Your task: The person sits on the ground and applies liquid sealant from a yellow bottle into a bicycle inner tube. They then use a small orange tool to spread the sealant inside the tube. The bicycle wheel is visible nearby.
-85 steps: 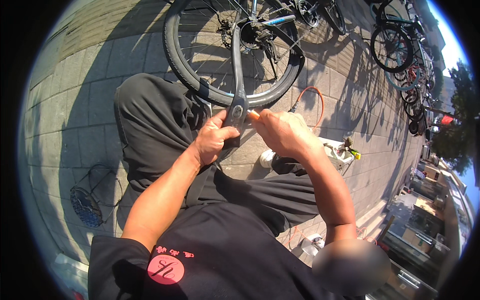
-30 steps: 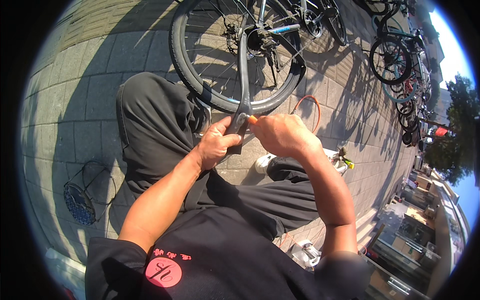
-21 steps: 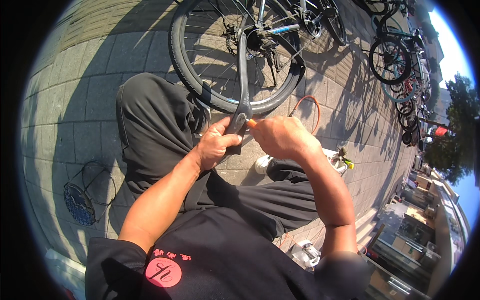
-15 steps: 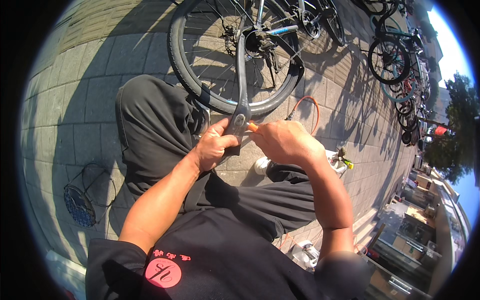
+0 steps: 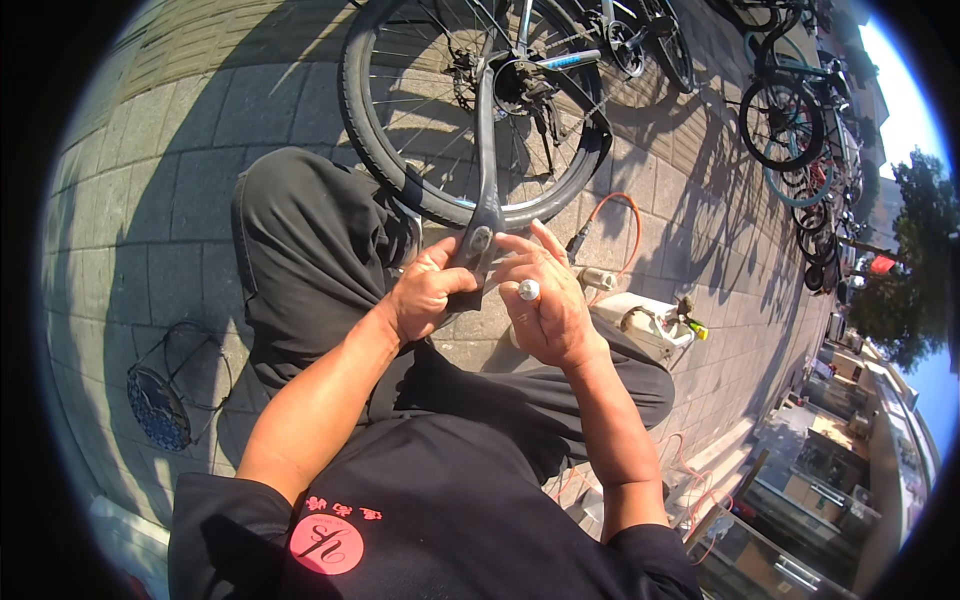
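Between my knees, my left hand (image 5: 430, 292) is closed on a black bicycle inner tube (image 5: 487, 150), its thumb pressing on top. The tube hangs out from the rear bicycle wheel (image 5: 372, 148). A pale grey oval mark (image 5: 481, 239) shows on the flattened stretch of tube above my left thumb. My right hand (image 5: 545, 310) is just right of that mark, index and middle fingers extended towards the tube's edge; I cannot tell whether they touch it. Tucked at the right thumb is a small object with a round white end (image 5: 529, 289); the rest of it is hidden.
An orange hose (image 5: 636, 232) with a dark fitting curves over the paving. A white container (image 5: 645, 325) stands right of my knee. At left lies a round patterned object (image 5: 158, 410) with thin dark loops. More bicycles (image 5: 782, 120) line the upper right.
My right hand has turned over, and its fingers have opened out beside the mark. The orange tip it held against the tube is out of sight. My left hand keeps its grip.
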Action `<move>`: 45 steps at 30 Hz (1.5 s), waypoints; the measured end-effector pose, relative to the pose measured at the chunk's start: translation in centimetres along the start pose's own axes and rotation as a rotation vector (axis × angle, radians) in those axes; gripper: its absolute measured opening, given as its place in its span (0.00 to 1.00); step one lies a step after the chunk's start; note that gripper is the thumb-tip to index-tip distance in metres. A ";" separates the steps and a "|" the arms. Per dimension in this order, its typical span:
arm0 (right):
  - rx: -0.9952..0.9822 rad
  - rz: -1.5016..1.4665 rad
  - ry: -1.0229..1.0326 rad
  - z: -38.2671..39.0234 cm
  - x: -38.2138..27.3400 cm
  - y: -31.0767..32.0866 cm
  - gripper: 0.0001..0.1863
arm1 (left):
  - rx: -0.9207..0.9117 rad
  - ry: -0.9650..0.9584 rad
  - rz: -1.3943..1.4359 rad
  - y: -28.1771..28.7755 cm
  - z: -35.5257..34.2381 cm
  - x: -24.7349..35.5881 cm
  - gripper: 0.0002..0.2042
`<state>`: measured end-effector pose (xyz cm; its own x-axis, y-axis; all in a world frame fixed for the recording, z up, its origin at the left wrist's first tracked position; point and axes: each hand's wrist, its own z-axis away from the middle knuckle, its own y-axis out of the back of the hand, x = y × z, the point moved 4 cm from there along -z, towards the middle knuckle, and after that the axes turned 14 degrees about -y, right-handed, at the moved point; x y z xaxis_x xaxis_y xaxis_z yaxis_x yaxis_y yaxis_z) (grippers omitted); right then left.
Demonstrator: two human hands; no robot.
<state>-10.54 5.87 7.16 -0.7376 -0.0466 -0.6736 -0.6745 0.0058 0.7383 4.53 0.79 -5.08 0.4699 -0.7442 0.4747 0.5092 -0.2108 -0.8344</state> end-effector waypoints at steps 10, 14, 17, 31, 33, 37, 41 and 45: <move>0.039 0.051 0.008 -0.6 0.8 -1.4 0.08 | 0.002 -0.019 0.040 0.1 -0.1 -0.2 0.23; 0.019 0.001 -0.033 0.3 0.9 -1.7 0.06 | -0.007 -0.011 0.009 0.5 -0.1 -0.4 0.22; 0.089 -0.008 -0.044 -0.4 1.0 -1.8 0.06 | -0.002 -0.016 0.028 -0.1 0.0 0.0 0.22; 0.054 -0.093 -0.038 0.2 0.2 -2.2 0.06 | -0.048 0.003 0.036 0.2 0.1 -0.4 0.23; 0.131 -0.055 0.007 0.0 0.8 -2.2 0.07 | -0.056 0.000 0.034 0.5 0.0 -0.2 0.22; 0.131 -0.056 0.044 -0.2 0.7 -2.4 0.08 | -0.025 -0.003 0.053 -0.3 0.2 0.1 0.22; 0.124 0.100 -0.123 0.5 0.0 -0.8 0.07 | -0.014 -0.022 -0.056 -0.4 0.0 0.0 0.19; -0.060 0.341 -0.428 -1.0 -0.3 -0.1 0.11 | -0.024 -0.109 -0.360 0.3 0.0 -0.7 0.18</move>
<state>-10.23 4.90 7.33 -0.8689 0.3584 -0.3413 -0.4018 -0.1083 0.9093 4.35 1.22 -5.67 0.3386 -0.5480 0.7649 0.6394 -0.4623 -0.6143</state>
